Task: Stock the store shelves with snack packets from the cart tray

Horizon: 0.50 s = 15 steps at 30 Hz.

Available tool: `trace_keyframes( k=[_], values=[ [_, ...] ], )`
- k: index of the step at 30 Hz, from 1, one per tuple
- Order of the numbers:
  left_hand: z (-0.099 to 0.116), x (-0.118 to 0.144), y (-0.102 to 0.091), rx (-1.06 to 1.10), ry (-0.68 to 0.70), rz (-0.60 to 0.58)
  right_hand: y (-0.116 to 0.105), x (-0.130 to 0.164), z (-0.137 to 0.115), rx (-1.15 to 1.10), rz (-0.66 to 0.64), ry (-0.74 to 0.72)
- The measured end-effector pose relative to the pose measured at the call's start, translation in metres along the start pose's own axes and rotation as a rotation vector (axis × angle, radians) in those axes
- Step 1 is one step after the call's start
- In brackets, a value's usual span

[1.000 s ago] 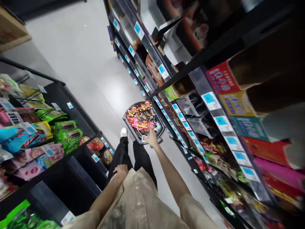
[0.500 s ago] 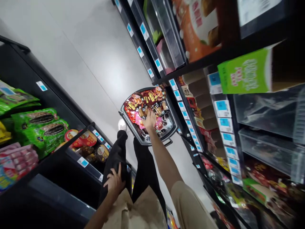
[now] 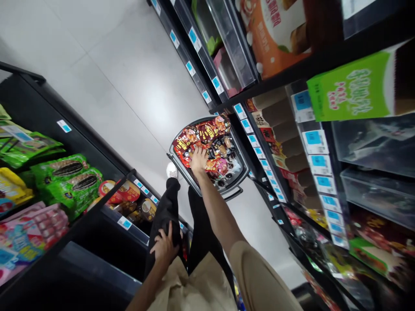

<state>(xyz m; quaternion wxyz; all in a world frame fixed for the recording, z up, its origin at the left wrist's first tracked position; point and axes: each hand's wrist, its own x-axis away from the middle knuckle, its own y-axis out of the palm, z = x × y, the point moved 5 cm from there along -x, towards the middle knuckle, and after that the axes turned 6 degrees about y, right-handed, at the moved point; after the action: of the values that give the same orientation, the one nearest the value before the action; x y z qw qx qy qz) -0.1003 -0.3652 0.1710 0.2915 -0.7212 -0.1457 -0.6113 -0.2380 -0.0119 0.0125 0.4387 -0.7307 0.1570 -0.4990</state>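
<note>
A dark grey shopping basket (image 3: 239, 180) stands on the floor by my feet, filled with small snack packets. Dark red packets (image 3: 207, 130) lie along its far side, and a pink packet (image 3: 222, 166) is near the middle. My right hand (image 3: 198, 160) reaches down into the basket's left part, fingers stretched out over red packets; nothing shows held in it, though what lies under the palm is hidden. On the left knee of my black trousers (image 3: 158, 207) rests my left hand (image 3: 164, 245), its fingers spread and holding nothing.
Shelves crowd both sides of a narrow grey-floored aisle (image 3: 129, 86). On the left lie green snack bags (image 3: 68, 181) and red round-lidded packs (image 3: 128, 190). At right, a green box (image 3: 350, 88) juts out above clear bins (image 3: 372, 147) and price tags.
My right hand has shifted left across the packets, from the basket's middle to its left part. The pink packet now shows to the hand's right. My left hand stays on the knee.
</note>
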Motion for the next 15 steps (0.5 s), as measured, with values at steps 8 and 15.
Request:
trace_keyframes(
  k=[8,15],
  values=[
    [-0.003,0.002,0.01,-0.022,0.005,0.019,0.006,0.029,0.041,-0.08,-0.109,0.07],
    [-0.016,0.011,-0.005,0.119,0.063,-0.077,-0.015,0.11,0.097,-0.515,-0.009,0.321]
  ],
)
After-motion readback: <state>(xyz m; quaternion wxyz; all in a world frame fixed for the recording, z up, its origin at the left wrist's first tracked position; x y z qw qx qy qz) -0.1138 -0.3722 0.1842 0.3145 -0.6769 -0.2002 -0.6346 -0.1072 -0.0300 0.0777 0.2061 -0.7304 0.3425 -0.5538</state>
